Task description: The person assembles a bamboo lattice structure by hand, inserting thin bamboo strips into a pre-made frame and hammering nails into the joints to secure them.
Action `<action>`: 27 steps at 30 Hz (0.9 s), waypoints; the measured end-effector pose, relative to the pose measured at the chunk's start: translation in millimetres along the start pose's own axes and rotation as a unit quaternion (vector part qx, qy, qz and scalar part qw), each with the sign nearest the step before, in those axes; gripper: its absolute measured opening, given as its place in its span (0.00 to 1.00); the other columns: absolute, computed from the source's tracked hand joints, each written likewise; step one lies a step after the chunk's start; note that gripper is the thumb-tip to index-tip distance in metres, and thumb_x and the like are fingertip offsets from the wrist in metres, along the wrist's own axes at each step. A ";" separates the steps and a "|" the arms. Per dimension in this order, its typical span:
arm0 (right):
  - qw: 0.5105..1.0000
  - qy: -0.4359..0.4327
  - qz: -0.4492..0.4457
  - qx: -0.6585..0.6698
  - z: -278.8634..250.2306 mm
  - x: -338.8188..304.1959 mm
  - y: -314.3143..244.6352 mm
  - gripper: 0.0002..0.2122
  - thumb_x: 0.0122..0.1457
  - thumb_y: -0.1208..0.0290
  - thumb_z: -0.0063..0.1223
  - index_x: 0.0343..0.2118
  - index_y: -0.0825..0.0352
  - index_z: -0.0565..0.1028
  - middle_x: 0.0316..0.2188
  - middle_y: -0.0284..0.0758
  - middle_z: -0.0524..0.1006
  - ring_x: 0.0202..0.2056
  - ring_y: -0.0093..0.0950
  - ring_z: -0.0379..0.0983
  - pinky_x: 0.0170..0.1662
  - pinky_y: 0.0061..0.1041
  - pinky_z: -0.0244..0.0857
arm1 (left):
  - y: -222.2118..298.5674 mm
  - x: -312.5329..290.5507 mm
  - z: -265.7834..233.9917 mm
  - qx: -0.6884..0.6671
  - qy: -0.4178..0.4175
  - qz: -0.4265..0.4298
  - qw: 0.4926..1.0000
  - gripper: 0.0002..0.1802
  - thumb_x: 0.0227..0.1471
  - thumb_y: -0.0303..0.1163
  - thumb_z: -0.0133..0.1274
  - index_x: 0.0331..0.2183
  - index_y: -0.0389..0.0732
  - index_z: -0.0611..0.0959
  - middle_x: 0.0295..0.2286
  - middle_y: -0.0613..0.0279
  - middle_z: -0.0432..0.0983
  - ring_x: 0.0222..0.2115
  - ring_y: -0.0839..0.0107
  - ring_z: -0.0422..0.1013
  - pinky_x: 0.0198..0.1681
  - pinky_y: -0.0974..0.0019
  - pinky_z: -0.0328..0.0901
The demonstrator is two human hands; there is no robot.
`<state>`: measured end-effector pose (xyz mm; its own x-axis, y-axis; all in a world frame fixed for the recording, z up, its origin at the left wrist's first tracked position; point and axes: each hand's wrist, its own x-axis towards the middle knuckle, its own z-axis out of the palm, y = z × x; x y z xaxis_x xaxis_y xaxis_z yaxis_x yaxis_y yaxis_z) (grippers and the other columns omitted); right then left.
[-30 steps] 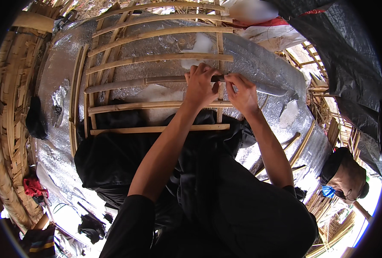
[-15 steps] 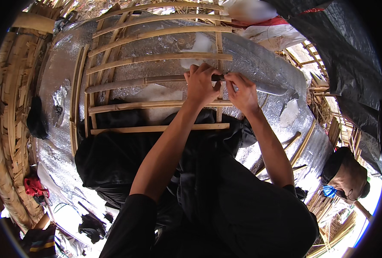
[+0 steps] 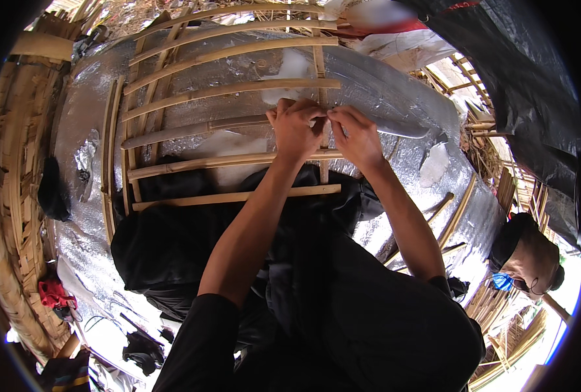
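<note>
A lattice of split bamboo slats lies before me, several curved crosspieces resting over long upright strips (image 3: 320,62). My left hand (image 3: 297,129) is closed over the right part of a greyish-brown bamboo slat (image 3: 192,130), beside the right upright strip. Just right of it, my right hand (image 3: 356,134) is closed in a pinch, its fingertips almost touching the left ones. What those fingertips pinch is too small and hidden to make out. Beyond the right hand extends a long grey blade-like shape (image 3: 401,127); whether the hand touches it, I cannot tell.
A silver foil sheet (image 3: 84,215) spreads beneath the lattice. Two loose bamboo strips (image 3: 111,157) lie at its left. More sticks (image 3: 457,215) lie at the right, near a brown and black bag-like item (image 3: 529,258). A woven bamboo wall (image 3: 16,196) stands left; dark plastic sheeting (image 3: 519,78) hangs right.
The view has shifted slightly, so the lattice and hands sit a little further left. My fingertips have drawn closer together, covering the dark piece that showed between the hands.
</note>
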<state>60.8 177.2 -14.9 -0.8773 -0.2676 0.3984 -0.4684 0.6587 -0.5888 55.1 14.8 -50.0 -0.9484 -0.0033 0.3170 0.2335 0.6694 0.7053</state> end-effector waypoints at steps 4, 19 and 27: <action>0.996 0.008 0.073 0.053 -17.0 -2.3 -7.3 0.05 0.62 0.78 0.61 0.41 0.67 0.81 0.39 0.40 0.83 0.40 0.42 0.84 0.41 0.35 0.80 | 2.9 1.8 -1.0 0.001 -0.011 0.000 1.000 0.05 0.45 0.33 0.69 0.28 0.57 0.91 0.33 0.82 0.84 0.41 0.64 0.70 0.46 0.51 0.54; 0.947 -0.097 0.301 0.063 -91.1 -168.0 14.9 0.16 0.72 0.60 0.54 0.52 0.68 0.71 0.32 0.38 0.76 0.27 0.36 0.75 0.33 0.33 0.71 | -2.7 -0.4 4.1 0.028 0.026 0.026 0.999 0.05 0.44 0.39 0.74 0.26 0.58 0.91 0.33 0.81 0.78 0.38 0.66 0.70 0.43 0.53 0.54; 0.895 -0.073 0.392 0.200 -59.1 -46.8 -67.3 0.16 0.73 0.58 0.54 0.45 0.69 0.74 0.25 0.37 0.78 0.19 0.28 0.74 0.23 0.31 0.66 | -0.8 1.9 2.8 0.025 0.019 0.019 0.999 0.05 0.46 0.39 0.73 0.26 0.56 0.91 0.30 0.80 0.79 0.38 0.65 0.70 0.42 0.52 0.55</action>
<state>139.5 187.0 47.6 -0.9435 0.0577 -0.3264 0.3224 0.3888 -0.8631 52.5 16.4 -51.7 -0.9296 -0.0047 0.3687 0.2579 0.7062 0.6594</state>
